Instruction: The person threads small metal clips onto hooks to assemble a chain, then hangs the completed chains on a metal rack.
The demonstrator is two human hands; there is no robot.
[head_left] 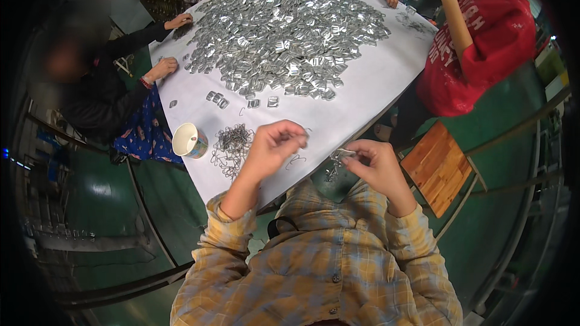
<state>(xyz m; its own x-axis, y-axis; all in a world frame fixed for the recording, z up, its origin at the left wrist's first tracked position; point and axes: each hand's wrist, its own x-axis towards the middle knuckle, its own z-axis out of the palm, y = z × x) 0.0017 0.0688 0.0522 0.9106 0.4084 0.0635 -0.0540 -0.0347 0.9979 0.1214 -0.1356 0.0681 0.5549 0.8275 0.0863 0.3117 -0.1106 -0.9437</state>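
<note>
While pinching: right hand (376,163), metal clip (344,153).

Table across the frame's centre, parts heaped at its top, hands at its lower edge.

On the table (374,84), the heap of metal pieces (284,30) fills the upper centre. Below it, lower left, a paper cup (190,140) stands just left of a wire clip pile (232,143). The left hand (272,145) and right hand (371,166) hover at lower centre; a wooden stool (438,166) sits right.
</note>
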